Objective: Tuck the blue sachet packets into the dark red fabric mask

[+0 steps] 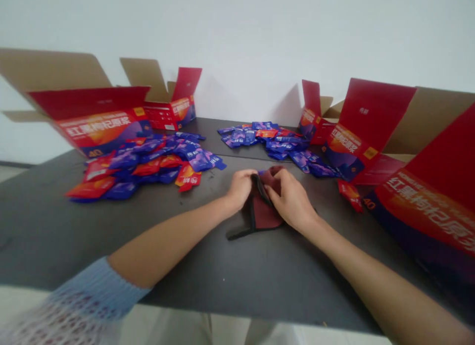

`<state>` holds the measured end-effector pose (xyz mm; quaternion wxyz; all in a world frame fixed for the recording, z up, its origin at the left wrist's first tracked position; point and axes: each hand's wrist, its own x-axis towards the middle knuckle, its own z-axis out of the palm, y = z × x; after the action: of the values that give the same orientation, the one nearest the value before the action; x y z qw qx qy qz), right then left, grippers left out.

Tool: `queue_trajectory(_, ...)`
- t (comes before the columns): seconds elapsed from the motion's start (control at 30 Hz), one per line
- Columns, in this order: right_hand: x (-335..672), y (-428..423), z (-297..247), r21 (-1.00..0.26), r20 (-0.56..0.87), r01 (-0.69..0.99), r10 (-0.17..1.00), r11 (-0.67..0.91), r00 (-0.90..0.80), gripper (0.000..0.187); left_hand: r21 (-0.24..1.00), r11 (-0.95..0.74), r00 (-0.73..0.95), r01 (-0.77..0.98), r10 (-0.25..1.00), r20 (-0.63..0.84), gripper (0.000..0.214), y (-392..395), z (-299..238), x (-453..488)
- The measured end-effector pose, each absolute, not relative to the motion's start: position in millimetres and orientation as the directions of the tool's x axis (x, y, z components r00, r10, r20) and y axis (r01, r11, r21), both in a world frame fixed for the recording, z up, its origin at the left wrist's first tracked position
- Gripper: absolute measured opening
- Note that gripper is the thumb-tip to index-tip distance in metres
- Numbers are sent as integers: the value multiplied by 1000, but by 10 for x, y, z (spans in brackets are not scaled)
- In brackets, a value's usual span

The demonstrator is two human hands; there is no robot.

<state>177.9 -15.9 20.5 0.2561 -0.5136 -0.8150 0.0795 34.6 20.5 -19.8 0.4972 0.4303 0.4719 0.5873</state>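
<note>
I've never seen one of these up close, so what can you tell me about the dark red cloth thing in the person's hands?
The dark red cloth piece looks like soft, matte fabric, bunched and folded at its top. Black edging runs along its border and trails off at lower left. The left hand and right hand pinch its upper part, while its lower part rests on the dark tabletop. Its exact kind is hard to tell.

- White wall [245,43], plain and bare-painted, filling the far side
- Dark grey table [237,290], a flat top with a thin seam [248,157] across its far part
- Pale floor [13,174] beyond the table's left side
- Dark skirting [13,164] along the wall's foot
- Soft, even light, with faint shadows on the wall
</note>
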Motion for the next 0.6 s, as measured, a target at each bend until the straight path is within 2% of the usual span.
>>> queue_trajectory(0.07, 1658, -361, 225, -268, 198, 815, 857, 514, -476, 11, 988, -54, -277, -142, 961, 12, 20, 269, -173, 270)
queue_trajectory(0.13, 1552, -564, 244, -194, 157, 783, 807, 591, -570, 13, 991, -42, -365, -127, 931, -7, 22, 316, -139, 153)
queue_trajectory(0.3, 1547, -722, 322, -215, 105, 714, 743, 666, -661, 16, 998, -54, -512, -36, 859, 28, 24, 363, 133, -329)
queue_trajectory(0.37, 1606, -678, 360, -241, 77, 705, 738, 667, -671, 19, 996, -63, -567, 70, 819, 92, 23, 369, 363, -609)
queue_trajectory(0.47, 1661, -634, 394, -258, 60, 695, 729, 672, -682, 23, 972, 10, -669, 233, 727, 153, 20, 338, 742, -1113)
queue_trajectory(0.6, 1660, -660, 390, -230, 66, 690, 718, 687, -693, 25, 935, 99, -667, 340, 726, 166, 25, 212, 1059, -1788)
